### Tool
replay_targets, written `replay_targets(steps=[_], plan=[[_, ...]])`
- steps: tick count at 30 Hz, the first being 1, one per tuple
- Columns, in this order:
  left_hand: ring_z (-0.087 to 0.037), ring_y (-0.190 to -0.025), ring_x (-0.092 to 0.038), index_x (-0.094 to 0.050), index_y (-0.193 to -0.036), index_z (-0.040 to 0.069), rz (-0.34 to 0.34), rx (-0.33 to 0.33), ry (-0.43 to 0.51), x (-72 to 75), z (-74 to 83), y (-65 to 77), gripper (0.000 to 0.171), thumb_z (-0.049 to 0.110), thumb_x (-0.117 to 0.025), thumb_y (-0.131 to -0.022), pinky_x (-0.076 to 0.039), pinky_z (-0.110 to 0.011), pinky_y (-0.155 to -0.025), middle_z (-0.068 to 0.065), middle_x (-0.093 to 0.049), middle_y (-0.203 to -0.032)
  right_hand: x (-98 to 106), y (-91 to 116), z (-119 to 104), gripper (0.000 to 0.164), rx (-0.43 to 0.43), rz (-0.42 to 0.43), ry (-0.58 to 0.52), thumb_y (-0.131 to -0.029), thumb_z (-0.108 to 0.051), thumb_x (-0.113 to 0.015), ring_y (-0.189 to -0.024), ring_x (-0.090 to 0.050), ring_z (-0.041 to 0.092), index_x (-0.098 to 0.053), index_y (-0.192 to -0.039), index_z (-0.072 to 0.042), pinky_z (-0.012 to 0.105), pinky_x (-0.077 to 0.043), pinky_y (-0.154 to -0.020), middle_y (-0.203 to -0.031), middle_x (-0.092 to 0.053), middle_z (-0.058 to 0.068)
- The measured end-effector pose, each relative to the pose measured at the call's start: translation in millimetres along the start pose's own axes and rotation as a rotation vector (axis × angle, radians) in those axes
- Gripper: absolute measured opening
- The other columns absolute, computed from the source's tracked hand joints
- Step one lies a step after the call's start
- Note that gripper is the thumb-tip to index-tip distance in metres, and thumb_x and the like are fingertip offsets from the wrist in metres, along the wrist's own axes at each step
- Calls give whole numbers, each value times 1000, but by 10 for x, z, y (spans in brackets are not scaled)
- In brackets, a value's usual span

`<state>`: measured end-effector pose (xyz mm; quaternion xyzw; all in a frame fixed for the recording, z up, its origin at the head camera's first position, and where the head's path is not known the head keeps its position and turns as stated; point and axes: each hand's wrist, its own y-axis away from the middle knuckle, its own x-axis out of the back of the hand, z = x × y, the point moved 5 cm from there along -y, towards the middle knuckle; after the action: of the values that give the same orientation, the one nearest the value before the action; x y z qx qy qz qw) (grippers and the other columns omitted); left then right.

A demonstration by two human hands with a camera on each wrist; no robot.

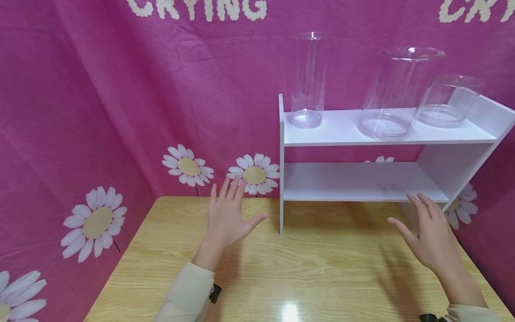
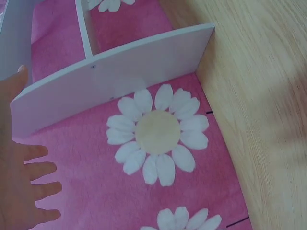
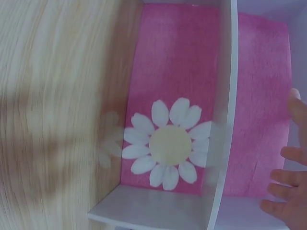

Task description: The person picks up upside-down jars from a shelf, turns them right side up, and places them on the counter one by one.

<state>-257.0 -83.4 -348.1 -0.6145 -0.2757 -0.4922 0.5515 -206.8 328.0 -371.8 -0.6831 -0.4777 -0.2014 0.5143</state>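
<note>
My left hand (image 1: 226,219) is held over the table, left of the white shelf (image 1: 362,144), its fingers straight and thumb spread. In front of the shelf's right part, my right hand (image 1: 432,237) also has its fingers extended and grips nothing. On the top board stand three clear containers: a tall narrow cylinder (image 1: 307,85) at the left, a wide jar (image 1: 396,94) toward the right, and a shorter jar (image 1: 448,103) behind it. The left wrist view shows the left hand (image 2: 24,182) beside the shelf's side panel (image 2: 144,62); the right wrist view has the right hand's fingers (image 3: 287,177) before the shelf.
The shelf's lower board (image 1: 358,181) bears nothing. It stands at the back right of a wooden table (image 1: 314,268). Pink cloth (image 1: 209,89) with white daisies and lettering hangs behind and at both sides.
</note>
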Motion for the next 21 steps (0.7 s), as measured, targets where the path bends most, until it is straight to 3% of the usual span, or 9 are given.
replay_targets(steps=[5,9,15,17,19,21], plan=[[-33,-140,-39,-36,-148,10,34,-23,69,-43,26,-75,90,68,-55,-82,-25,-57,-118,-12,-43,-151,56,-80,99,69,-36,24,-14,-93,-33,-62,-131,-29,57,-35,-145,2,74,-25,-100,-145,-33,34],[-30,-138,-42,-38,-146,10,-14,15,237,-159,41,-191,85,64,-56,-83,-30,-54,-117,-10,-46,-149,141,-162,234,65,-61,79,-13,-94,-32,-59,-129,-32,57,-36,-143,5,72,-25,-103,-142,-37,36],[-27,-135,-47,-42,-144,13,-100,137,529,-381,70,-331,75,59,-57,-87,-42,-49,-110,-6,-49,-147,340,-265,462,57,-162,190,23,-97,-33,-51,-122,-39,53,-42,-139,4,68,-29,-103,-133,-44,37],[-27,-135,-47,-44,-143,13,-118,176,653,-445,92,-357,70,55,-58,-89,-42,-48,-110,-8,-50,-146,420,-288,525,53,-196,259,16,-97,-30,-51,-121,-42,50,-46,-137,4,55,-34,-107,-130,-47,35],[-27,-134,-47,-45,-142,12,-132,210,768,-498,127,-382,66,51,-59,-90,-41,-48,-111,-9,-51,-144,481,-307,602,48,-270,327,-62,-96,-26,-52,-115,-53,28,-49,-135,1,32,-38,-106,-121,-57,16],[-27,-134,-48,-47,-141,11,-135,219,849,-524,174,-409,63,46,-60,-91,-41,-46,-111,-11,-52,-143,507,-322,690,44,-351,381,-164,-95,-24,-52,-107,-52,5,-50,-135,-5,16,-35,-102,-112,-55,-8]])
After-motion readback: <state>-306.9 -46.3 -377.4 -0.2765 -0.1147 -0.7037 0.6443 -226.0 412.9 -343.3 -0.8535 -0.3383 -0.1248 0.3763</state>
